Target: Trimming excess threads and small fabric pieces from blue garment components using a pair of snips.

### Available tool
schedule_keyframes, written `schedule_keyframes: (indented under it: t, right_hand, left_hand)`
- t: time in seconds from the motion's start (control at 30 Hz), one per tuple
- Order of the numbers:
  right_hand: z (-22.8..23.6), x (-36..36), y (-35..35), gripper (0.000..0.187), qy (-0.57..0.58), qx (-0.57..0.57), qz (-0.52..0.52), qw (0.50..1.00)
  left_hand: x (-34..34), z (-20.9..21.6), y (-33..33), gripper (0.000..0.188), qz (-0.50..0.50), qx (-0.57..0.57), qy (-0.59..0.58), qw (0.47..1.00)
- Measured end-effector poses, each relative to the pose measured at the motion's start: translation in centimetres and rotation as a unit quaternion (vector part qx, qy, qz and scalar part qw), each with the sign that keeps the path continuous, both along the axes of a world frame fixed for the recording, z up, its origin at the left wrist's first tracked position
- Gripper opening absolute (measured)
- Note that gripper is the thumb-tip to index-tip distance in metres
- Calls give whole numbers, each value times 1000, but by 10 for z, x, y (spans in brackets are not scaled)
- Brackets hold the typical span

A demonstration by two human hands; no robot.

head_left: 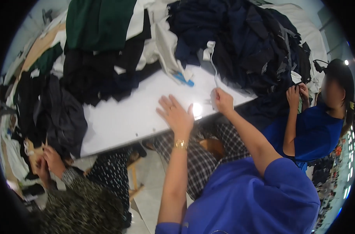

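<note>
My left hand (pixel 176 116) lies palm down on the white table (pixel 119 121), fingers spread, with nothing in it. To its right, my right hand (pixel 224 101) is closed near the table's front edge. A thin pale strip (pixel 215 70) rises from its fist toward the dark cloth pile, ending in a crumpled white piece (pixel 210 46). Whether the strip is cord, tape or ribbon, I cannot tell. Beyond my hands, a small blue item (pixel 184 79) rests by the end of an off-white cloth (pixel 164 46); its kind is unclear.
Navy garments (pixel 228 31) heap up at the back right. Dark green cloth (pixel 99 25) and black garments (pixel 95 74) cover the back left, with a dark grey garment (pixel 62 113) nearer. Co-workers' hands (pixel 52 160) at left and hands (pixel 296 93) at right handle cloth.
</note>
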State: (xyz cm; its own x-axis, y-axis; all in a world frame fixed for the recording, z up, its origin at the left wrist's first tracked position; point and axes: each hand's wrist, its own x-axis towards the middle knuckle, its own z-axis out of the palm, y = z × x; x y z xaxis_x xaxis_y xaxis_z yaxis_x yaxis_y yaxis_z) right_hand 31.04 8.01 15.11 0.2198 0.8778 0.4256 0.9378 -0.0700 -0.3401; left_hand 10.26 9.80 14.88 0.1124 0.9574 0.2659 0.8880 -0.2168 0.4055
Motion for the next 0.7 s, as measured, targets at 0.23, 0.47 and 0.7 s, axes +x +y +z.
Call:
schedule_keyframes:
  t: [0.23, 0.47, 0.7]
  right_hand:
    - [13, -15, -3, 17, 5, -22, 18, 1000]
    - [5, -5, -9, 22, 120, -79, 30, 989]
    - [32, 27, -4, 23, 270, 43, 87, 958]
  left_hand:
    - [-9, 20, -9, 82, -4, -21, 21, 1000]
    - [-7, 9, -13, 85, -25, -40, 64, 997]
    - [-2, 16, -13, 85, -15, -84, 110, 990]
